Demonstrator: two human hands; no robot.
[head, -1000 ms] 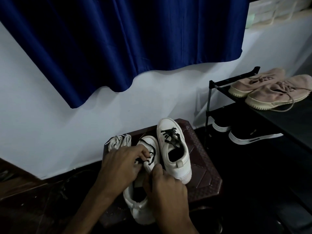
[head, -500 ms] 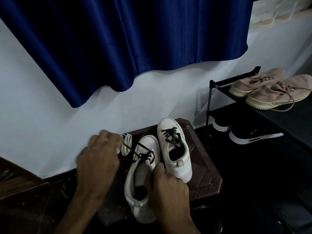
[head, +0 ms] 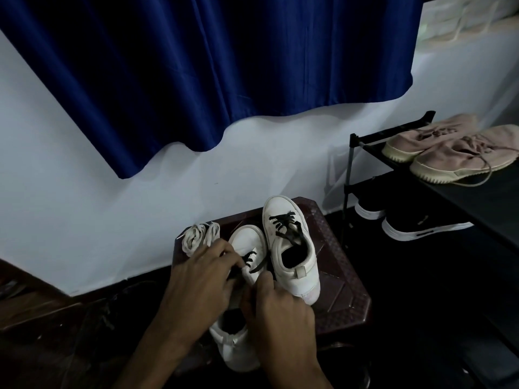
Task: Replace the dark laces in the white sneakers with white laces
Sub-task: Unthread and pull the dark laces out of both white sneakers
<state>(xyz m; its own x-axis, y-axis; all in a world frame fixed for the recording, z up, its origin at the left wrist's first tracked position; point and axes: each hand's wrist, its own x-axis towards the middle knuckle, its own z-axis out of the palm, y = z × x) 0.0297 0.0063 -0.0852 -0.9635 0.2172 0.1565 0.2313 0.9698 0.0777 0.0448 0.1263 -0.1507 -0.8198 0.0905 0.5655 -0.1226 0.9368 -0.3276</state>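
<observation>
Two white sneakers lie on a dark red stool point(head: 341, 279). The near sneaker point(head: 247, 242) has only a short run of dark lace point(head: 251, 261) left near its toe. My left hand point(head: 200, 279) lies over its throat and pinches that dark lace. My right hand point(head: 276, 310) grips the shoe's right side near the tongue. The far sneaker point(head: 290, 248) stands beside it on the right, dark lace point(head: 286, 224) still threaded through it. Two bundled white laces point(head: 198, 237) lie at the stool's back left corner.
A black shoe rack point(head: 351, 175) stands to the right, with pink sneakers point(head: 455, 155) on top and black sneakers point(head: 418, 223) below. A blue curtain point(head: 224, 68) hangs over the white wall behind. The floor around the stool is dark.
My left hand pulled a length of dark lace out to the left, then came back onto the near sneaker's throat. My right hand has stayed on the shoe.
</observation>
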